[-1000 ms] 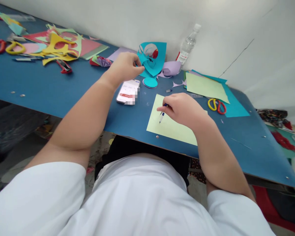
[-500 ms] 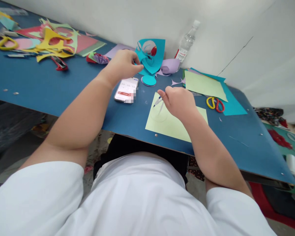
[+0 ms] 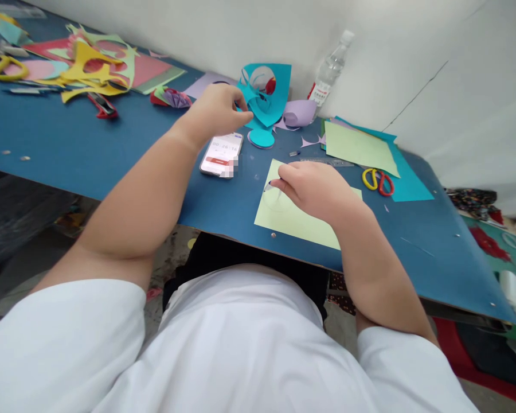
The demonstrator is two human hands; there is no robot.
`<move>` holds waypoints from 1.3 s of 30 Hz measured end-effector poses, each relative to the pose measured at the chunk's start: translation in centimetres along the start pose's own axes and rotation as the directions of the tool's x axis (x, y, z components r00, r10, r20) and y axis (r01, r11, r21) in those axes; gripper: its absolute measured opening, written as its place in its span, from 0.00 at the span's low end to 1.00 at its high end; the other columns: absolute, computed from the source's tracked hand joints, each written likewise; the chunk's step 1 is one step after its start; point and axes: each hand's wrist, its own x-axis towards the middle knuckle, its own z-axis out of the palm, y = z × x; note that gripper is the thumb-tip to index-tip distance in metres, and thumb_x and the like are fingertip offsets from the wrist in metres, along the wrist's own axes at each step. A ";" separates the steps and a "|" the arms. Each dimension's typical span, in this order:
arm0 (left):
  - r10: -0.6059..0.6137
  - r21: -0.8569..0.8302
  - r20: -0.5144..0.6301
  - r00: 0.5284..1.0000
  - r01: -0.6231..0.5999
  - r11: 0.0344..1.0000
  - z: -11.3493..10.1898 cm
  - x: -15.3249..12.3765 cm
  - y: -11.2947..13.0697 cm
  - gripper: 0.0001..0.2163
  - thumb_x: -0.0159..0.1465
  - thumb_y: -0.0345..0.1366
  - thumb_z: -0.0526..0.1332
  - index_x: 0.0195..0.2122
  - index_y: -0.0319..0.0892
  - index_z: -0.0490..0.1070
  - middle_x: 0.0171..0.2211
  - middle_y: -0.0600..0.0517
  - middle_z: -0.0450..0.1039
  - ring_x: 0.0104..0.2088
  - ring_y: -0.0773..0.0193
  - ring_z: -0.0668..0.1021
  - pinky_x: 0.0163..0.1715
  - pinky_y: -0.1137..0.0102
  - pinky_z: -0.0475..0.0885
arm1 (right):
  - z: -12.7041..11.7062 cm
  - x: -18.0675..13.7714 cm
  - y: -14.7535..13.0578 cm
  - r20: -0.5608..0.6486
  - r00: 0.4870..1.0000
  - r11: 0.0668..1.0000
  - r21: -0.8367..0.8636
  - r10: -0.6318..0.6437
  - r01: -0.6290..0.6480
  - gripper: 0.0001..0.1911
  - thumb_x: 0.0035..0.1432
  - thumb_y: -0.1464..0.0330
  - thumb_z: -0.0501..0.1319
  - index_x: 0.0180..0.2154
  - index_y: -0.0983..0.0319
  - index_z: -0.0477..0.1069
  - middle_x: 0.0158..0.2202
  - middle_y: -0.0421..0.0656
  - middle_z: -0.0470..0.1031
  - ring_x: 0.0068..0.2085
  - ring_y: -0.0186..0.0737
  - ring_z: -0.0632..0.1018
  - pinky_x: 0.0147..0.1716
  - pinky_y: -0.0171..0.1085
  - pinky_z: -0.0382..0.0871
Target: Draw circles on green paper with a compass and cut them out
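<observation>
My right hand is closed around a pen whose tip rests on a light green paper sheet near the front edge of the blue table. A faint circle shows on the sheet by the pen tip. My left hand is curled, fingers pinched at the edge of a teal cut paper piece beyond a phone lying face up. A teal paper disc lies just right of the phone.
A water bottle stands by the wall. Yellow-and-red scissors lie on stacked green and teal sheets at right. Coloured paper scraps, more scissors and a purple paper roll lie at the back.
My right hand with the pen lifted off the green sheet, then came back down with the tip further left. My left hand stayed at the teal paper.
</observation>
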 end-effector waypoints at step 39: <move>-0.346 0.190 0.283 0.894 0.301 0.934 1.3 -0.3 0.5 0.42 0.83 0.56 0.72 0.90 0.40 0.68 0.91 0.27 0.56 0.87 0.20 0.69 0.84 0.30 0.69 | 1.0 -0.4 2.9 -0.075 0.997 0.987 0.158 0.012 0.000 0.19 0.83 0.76 0.54 0.60 0.63 0.82 0.62 0.61 0.89 0.54 0.58 0.85 0.46 0.46 0.67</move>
